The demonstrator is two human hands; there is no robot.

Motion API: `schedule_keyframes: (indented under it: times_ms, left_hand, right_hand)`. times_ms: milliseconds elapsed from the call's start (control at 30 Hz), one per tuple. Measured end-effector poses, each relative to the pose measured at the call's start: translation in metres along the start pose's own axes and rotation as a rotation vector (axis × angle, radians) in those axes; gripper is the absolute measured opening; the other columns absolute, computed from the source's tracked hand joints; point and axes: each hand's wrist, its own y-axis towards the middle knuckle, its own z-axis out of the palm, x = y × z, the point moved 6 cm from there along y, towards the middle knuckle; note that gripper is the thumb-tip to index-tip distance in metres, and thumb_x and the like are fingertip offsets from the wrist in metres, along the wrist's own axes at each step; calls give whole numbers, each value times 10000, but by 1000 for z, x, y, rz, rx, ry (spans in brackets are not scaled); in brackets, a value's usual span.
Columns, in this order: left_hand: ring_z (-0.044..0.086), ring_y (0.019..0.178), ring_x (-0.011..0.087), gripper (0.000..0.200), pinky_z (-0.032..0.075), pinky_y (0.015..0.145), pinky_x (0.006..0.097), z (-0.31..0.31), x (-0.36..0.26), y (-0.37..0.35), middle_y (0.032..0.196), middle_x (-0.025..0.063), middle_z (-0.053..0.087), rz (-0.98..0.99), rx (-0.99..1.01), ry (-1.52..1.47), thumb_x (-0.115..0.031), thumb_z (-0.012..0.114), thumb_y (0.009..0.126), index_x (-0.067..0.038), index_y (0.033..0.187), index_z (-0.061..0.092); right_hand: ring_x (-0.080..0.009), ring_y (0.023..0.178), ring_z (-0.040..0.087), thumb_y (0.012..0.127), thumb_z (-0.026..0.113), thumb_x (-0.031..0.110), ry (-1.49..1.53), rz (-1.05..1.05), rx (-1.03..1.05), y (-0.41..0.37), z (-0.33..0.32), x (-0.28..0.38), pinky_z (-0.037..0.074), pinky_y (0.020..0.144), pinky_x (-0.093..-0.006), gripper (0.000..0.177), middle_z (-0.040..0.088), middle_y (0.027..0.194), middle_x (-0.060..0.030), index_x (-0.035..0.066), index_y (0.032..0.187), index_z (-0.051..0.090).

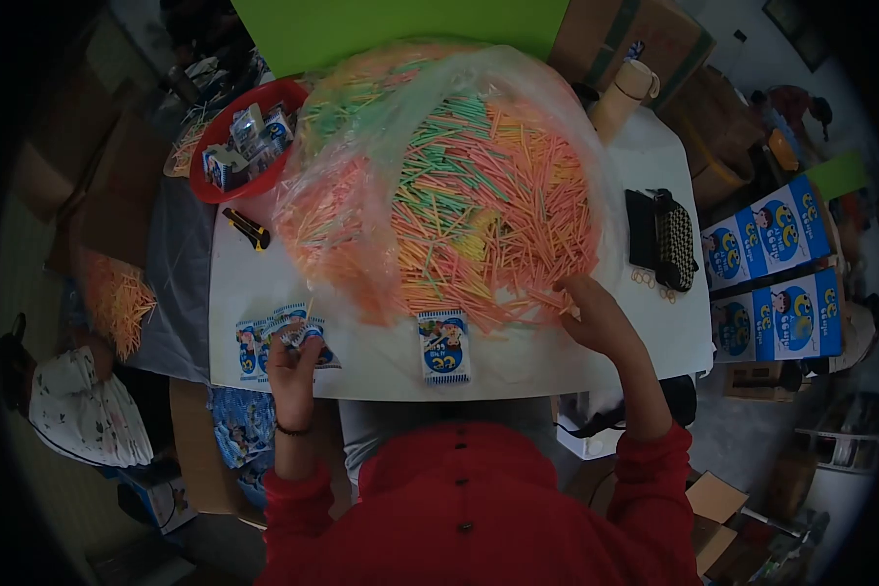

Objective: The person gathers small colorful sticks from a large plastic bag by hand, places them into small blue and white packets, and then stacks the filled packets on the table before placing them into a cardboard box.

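Observation:
A big clear plastic bag (361, 210) lies open on the table, with a heap of thin pink, orange, yellow and green sticks (488, 195) spilling out of it. My right hand (594, 317) is at the heap's lower right edge, its fingers closed on a few sticks. At the table's front left, my left hand (295, 366) pinches a small blue-and-white packet (310, 334) with thumb and fingers. Beneath and beside it lie several similar packets (251, 350), overlapping. One more packet (444, 347) lies flat between my hands, in front of the heap.
A red bowl (200, 176) of packets and a yellow-black box cutter (247, 230) are at the left. On the right are a beige bottle (625, 98), a dark case (641, 230) and a checked pouch (676, 244). Printed boxes (776, 234) stand beyond; another person's sleeve (88, 410) shows left.

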Motion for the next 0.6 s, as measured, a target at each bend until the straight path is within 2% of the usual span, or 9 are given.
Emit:
schedule_keyframes:
  times_ms: [67,133,200,233,300,333,400,467,600]
  left_hand:
    - [645,854,134,308,530,723,239,-31,-1,8,1022,75,658,87,-112,215,-3,603,910,-11,1206,520]
    - [617,928,195,359,510,786,289,-41,-3,11,1075,76,635,52,-163,229,-33,649,883,-7,1220,527]
    - [546,1019,273,473,425,911,396,-26,-39,7,1119,86,603,462,-287,1085,-79,724,810,-29,1238,529]
    - [546,1019,273,473,425,911,396,-19,-45,6,1119,86,603,462,-292,1087,-79,724,810,-29,1238,529]
    - [480,1056,329,472,321,959,438,11,-60,-4,1110,104,580,728,-401,1370,-130,773,737,-49,1161,583]
    - [480,1056,329,472,321,959,438,23,-57,-6,1110,104,580,726,-399,1368,-130,773,737,-49,1161,583]
    - [503,982,291,353,327,894,415,65,-40,-10,1004,92,580,753,-34,1229,-205,796,714,-67,995,633]
    - [506,934,272,325,335,856,409,103,-17,-15,912,68,555,574,171,1209,-287,807,698,-85,855,606]
    - [498,878,256,408,333,805,403,148,19,-17,836,44,534,464,251,1203,-400,793,681,-91,827,571]
  right_hand:
    - [-326,894,566,752,607,9,-93,63,99,4,7,-3,467,773,-419,329,567,948,-128,49,1075,561]
    - [-350,962,556,713,596,-11,-187,119,201,4,16,-9,454,829,-427,373,572,994,-137,56,1078,567]
    - [-322,977,554,698,591,-11,-367,0,177,4,19,-9,450,842,-406,362,568,968,-120,66,1052,576]
    - [-322,977,554,698,591,-11,-366,-5,177,9,19,-9,450,842,-406,362,568,968,-120,66,1052,576]
    - [-299,984,550,682,593,3,-357,-102,145,18,18,-2,441,854,-402,334,560,958,-109,58,1011,580]
    - [-299,984,550,682,593,3,-359,-100,148,22,19,-3,441,854,-402,334,560,958,-109,58,1011,580]
    - [-289,979,547,693,593,39,-340,-149,208,30,28,0,439,861,-407,290,558,957,-97,51,983,584]
    - [-285,980,542,693,598,53,-384,-154,236,34,32,3,434,874,-403,282,556,952,-95,47,975,584]
    - [-274,1030,526,701,605,74,-517,-184,228,29,44,-2,414,932,-398,280,554,955,-96,46,978,581]
